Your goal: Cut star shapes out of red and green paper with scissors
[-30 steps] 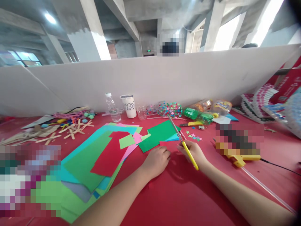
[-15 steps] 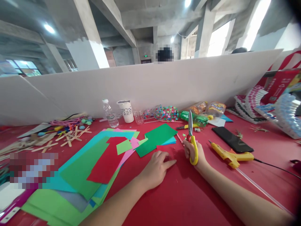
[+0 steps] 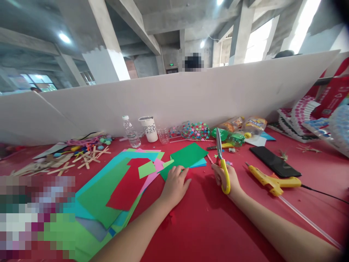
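Paper handling with a cutting tool at the ready seems to be the step in hand: the right hand (image 3: pixel 227 182) has yellow-handled scissors (image 3: pixel 224 168) while the left hand (image 3: pixel 174 185) is down among the coloured sheets. No paper lies between the blades, so a cut would call for a sheet lifted or steadied by the left fingers and the scissors turned toward it, blades parted.

The right fingers are clamped around the scissors' handles; the blades point up and away from them and look closed together. The left hand is palm down with its fingers lightly bent, the thumb a little apart from the rest. Its fingertips lie at the near edge of the dark green sheet (image 3: pixel 191 154), seemingly touching it; whether they pinch an edge or only rest there, I cannot tell.

The dark green sheet spreads ahead of the left fingers, with a blue sheet (image 3: pixel 200 163) showing from under it toward the right fingers. Left of the left fingers are a light green piece (image 3: pixel 147 169) and a red sheet (image 3: pixel 128 189) on a layered stack. Beyond the right fingers a utility knife (image 3: pixel 227 145) lies on the desk (image 3: pixel 196 225); to their right are a glue gun (image 3: pixel 274 182) and a black phone (image 3: pixel 274 162).
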Motion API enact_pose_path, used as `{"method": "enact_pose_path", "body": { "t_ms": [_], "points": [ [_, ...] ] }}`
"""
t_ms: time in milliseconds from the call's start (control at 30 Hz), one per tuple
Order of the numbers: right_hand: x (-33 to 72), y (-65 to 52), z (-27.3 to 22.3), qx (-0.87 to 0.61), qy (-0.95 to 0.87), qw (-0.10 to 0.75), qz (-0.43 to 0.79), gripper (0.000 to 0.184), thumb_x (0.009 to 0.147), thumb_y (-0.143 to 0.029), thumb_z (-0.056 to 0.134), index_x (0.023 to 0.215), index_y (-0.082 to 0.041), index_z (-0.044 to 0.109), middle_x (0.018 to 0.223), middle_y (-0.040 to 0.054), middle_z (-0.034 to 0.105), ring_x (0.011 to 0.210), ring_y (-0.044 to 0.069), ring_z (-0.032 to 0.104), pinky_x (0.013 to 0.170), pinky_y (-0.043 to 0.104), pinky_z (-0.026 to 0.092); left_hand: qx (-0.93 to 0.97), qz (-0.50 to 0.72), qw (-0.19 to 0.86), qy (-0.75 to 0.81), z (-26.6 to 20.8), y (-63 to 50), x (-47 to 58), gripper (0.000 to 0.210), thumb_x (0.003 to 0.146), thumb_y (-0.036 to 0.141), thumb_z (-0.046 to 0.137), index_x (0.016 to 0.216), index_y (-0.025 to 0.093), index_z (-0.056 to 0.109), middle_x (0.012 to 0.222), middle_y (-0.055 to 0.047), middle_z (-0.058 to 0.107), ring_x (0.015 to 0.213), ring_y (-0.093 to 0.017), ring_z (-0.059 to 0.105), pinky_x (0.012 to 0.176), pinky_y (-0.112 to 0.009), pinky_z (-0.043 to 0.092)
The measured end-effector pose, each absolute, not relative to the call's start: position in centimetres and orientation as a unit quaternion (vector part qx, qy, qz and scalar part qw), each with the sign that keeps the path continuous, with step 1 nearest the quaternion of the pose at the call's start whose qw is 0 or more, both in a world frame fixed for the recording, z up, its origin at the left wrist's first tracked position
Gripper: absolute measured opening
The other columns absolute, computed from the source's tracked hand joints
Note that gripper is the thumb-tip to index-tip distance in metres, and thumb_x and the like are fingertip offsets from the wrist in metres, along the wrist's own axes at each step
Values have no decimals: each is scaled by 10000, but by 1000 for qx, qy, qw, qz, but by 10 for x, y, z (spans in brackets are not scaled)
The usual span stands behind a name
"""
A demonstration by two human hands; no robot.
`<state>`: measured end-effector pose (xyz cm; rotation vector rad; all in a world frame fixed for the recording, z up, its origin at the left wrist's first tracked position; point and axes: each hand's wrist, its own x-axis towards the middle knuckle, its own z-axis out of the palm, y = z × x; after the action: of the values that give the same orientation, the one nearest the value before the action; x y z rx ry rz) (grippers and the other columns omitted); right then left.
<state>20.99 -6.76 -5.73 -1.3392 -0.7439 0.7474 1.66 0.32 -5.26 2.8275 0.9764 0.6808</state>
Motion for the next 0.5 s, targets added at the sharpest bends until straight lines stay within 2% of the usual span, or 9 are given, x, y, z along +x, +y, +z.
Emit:
{"method": "enact_pose_path", "body": {
  "t_ms": [100, 200, 267, 300, 333, 400, 500],
  "points": [
    [210, -68, -61, -595, -340, 653, 324, 308, 737, -357, 608, 562, -242, 382, 360, -100, 383, 293, 95, 373, 323, 225, 293, 934, 215, 74, 276, -48, 6, 14, 321, 851, 165, 500, 1149, 221, 606, 1070, -83, 570, 1003, -227, 509, 899, -420, 440],
    [210, -69, -62, -602, -351, 643, 318, 296, 732, -355, 615, 569, -238, 396, 350, -100, 379, 300, 96, 375, 331, 218, 288, 944, 212, 107, 229, -43, 11, 7, 344, 765, 1, 442, 852, 210, 701, 979, -69, 600, 949, -205, 530, 854, -380, 462],
    [209, -70, -61, -607, -358, 635, 316, 293, 728, -354, 621, 568, -235, 406, 342, -101, 373, 298, 96, 372, 332, 216, 279, 937, 230, 110, 239, -40, 14, 3, 354, 734, -36, 403, 633, 187, 659, 859, -63, 603, 872, -197, 538, 793, -364, 472],
    [209, -70, -61, -608, -362, 632, 317, 288, 729, -352, 621, 569, -233, 413, 341, -101, 371, 298, 95, 370, 331, 214, 277, 931, 242, 109, 250, -39, 15, 3, 360, 734, -41, 389, 599, 183, 637, 816, -59, 597, 844, -193, 537, 775, -359, 471],
    [208, -71, -61, -609, -365, 629, 317, 281, 732, -348, 621, 572, -231, 421, 343, -100, 369, 299, 94, 370, 332, 213, 276, 926, 251, 109, 261, -39, 16, 2, 364, 739, -42, 380, 626, 185, 641, 803, -54, 593, 836, -192, 535, 775, -358, 470],
    [208, -71, -61, -609, -371, 625, 318, 275, 740, -341, 617, 575, -227, 429, 352, -100, 366, 306, 92, 372, 333, 208, 274, 921, 254, 106, 276, -42, 18, 3, 362, 768, -20, 389, 816, 195, 676, 864, -53, 597, 877, -197, 534, 817, -366, 463],
    [208, -71, -61, -612, -376, 620, 317, 286, 750, -328, 613, 570, -225, 416, 368, -99, 364, 317, 89, 382, 337, 200, 278, 926, 219, 99, 291, -46, 18, 4, 265, 826, 137, 505, 1038, 205, 649, 1001, -70, 583, 973, -219, 522, 892, -388, 442]
  ]
}}
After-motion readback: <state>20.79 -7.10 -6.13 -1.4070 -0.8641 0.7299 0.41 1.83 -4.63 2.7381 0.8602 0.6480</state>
